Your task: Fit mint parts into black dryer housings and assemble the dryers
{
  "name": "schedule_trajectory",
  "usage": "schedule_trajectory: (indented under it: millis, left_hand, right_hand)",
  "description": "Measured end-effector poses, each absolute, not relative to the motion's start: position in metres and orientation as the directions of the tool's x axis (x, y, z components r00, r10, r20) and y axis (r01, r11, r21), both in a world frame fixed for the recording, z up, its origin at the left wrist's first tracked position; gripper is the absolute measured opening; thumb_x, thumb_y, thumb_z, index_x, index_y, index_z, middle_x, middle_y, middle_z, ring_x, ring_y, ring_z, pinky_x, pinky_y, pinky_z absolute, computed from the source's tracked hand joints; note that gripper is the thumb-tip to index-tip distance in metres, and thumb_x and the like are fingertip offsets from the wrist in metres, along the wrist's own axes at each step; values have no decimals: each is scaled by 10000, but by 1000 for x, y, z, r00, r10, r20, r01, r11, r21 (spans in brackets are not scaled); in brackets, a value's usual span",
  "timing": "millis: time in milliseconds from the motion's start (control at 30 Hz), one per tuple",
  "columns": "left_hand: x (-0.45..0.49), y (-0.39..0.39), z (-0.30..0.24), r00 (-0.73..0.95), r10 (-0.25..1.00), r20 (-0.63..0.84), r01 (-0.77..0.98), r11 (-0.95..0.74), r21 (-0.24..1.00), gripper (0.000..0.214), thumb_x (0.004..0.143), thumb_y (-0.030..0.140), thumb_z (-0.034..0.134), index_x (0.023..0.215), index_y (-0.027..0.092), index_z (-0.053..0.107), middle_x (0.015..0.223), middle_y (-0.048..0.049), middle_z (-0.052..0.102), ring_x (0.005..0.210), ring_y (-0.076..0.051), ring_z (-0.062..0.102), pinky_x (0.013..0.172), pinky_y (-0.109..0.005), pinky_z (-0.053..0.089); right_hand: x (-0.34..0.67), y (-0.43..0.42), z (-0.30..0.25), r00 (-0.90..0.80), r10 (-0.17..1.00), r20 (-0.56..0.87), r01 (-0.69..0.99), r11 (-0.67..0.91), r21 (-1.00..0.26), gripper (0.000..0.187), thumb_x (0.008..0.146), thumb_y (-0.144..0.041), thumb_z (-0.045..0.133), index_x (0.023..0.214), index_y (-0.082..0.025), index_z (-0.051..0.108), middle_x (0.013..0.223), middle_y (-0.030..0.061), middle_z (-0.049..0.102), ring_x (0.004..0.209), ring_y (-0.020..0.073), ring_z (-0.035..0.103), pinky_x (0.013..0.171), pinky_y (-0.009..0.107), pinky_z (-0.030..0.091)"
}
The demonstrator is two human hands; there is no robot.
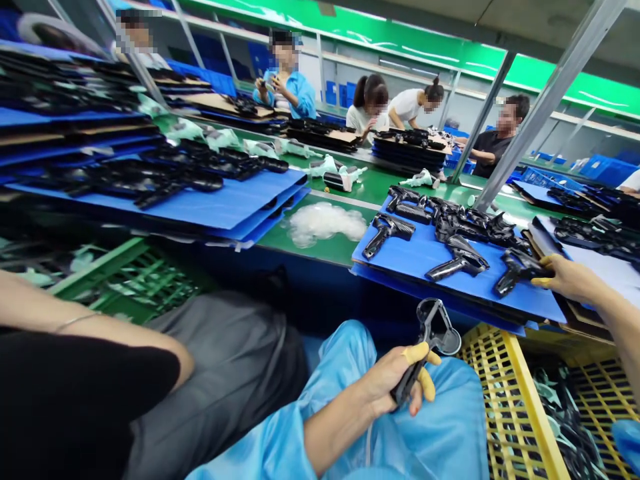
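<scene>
Left hand (395, 383): low at centre over a lap in blue smock fabric (445, 433), yellow cots on thumb and a finger, clenched around the grip end of a black housing shell (431, 333). Shell held tilted, wide open end uppermost, clear of all surfaces, just in front of the near edge of the blue board (415, 257). Right hand (570, 279): stretched out to the right end of that board, yellow cot on one fingertip, fingertips touching the rear end of a black pistol-shaped part (515, 270) that lies flat on the board; full closure around it cannot be told. Same board: further black parts of like form, one at the left (387, 232), one in the middle (457, 263), a dense cluster along the far edge (465, 220). Board resting on more blue boards at the near edge of a green conveyor belt (330, 252). On the belt, left of the board: heap of clear plastic bags (325, 223). Further left: raised stack of blue boards (210, 207) loaded with black parts. Below, right: yellow crate (505, 407) holding dark parts in pale wrapping. Below, left: green crate (125, 273). Lower left foreground: a neighbour's forearm (75, 320) with thin bracelet, black sleeve, grey trousers. Far side of the belt: several seated co-workers (290, 83), hands busy with similar black parts.
</scene>
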State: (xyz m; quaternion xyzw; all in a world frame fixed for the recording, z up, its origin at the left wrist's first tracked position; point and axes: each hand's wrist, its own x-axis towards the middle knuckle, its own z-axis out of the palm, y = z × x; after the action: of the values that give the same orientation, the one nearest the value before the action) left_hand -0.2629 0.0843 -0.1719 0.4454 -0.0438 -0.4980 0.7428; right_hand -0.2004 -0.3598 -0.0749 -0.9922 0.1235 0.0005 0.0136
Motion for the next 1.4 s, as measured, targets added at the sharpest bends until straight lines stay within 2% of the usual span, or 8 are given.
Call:
schedule_trajectory:
  millis: [167, 233, 400, 633, 867, 1133, 1267, 1400]
  left_hand:
    - [-268, 75, -176, 438, -828, -350, 758, 130, 639, 711, 744, 690, 730, 1094, 79, 634, 699, -145, 745, 517, -270, 708, 521, -306, 528]
    - [-272, 69, -178, 404, -847, -346, 780, 121, 615, 739, 734, 700, 743, 1113, 75, 636, 716, -161, 750, 579, -301, 736, 631, -360, 569]
    - [-289, 56, -172, 363, -869, -337, 791, 96, 604, 682, 693, 695, 786, 946, 71, 679, 731, -161, 752, 578, -286, 727, 619, -372, 582]
    - [-307, 52, -162, 348, -866, -360, 777, 51, 628, 731, 673, 771, 756, 917, 94, 630, 681, -158, 723, 478, -257, 677, 509, -295, 506]
    - [-314, 54, -156, 336, -872, -356, 759, 27, 650, 820, 689, 798, 733, 1089, 90, 626, 695, -146, 729, 360, -192, 596, 370, -226, 421]
    - [-310, 60, -154, 333, -864, -377, 741, -7, 672, 628, 648, 595, 857, 976, 127, 599, 606, -80, 692, 339, -162, 571, 329, -214, 460]
    - [-305, 66, -155, 317, -859, -402, 752, -30, 658, 600, 678, 569, 819, 999, 101, 623, 584, -98, 688, 332, -163, 565, 313, -207, 454]
    - [-304, 70, -157, 266, -889, -373, 783, -26, 621, 553, 675, 534, 835, 942, 86, 652, 569, -98, 683, 310, -160, 550, 282, -202, 435]
  right_hand:
    - [-295, -295, -83, 952, -271, 140, -114, -742, -661, 580, 825, -507, 615, 1364, -318, 511, 1332, 171, 639, 1111, 389, 673, 941, 528, 570]
    - [-333, -243, -107, 958, -226, 174, -1, -613, -790, 548, 844, -491, 665, 1343, -313, 522, 1415, 156, 593, 1241, 351, 623, 1063, 486, 537]
    - [-377, -151, -175, 937, -280, 209, -60, -717, -695, 608, 940, -480, 527, 1494, -267, 393, 1407, 110, 616, 1284, 326, 608, 1046, 524, 545]
    - [-387, -152, -196, 953, -210, 219, -43, -808, -588, 599, 990, -433, 467, 1535, -230, 324, 1348, 147, 636, 1251, 315, 630, 1007, 511, 569]
    - [-388, -151, -208, 959, -139, 248, 10, -855, -518, 517, 946, -294, 399, 1456, -206, 399, 1152, 153, 718, 1036, 327, 724, 800, 486, 631]
    - [-385, -140, -202, 933, -49, 357, 95, -922, -375, 423, 952, -248, 381, 1331, -74, 453, 907, 191, 720, 849, 340, 744, 640, 440, 632]
    - [-388, -140, -206, 934, -80, 347, 67, -918, -392, 483, 954, -309, 440, 1375, -73, 443, 965, 208, 712, 887, 371, 726, 704, 517, 629]
    - [-390, -151, -185, 980, -67, 187, 73, -755, -651, 708, 930, -528, 605, 1507, -183, 384, 1426, 220, 559, 1328, 383, 551, 1080, 606, 487]
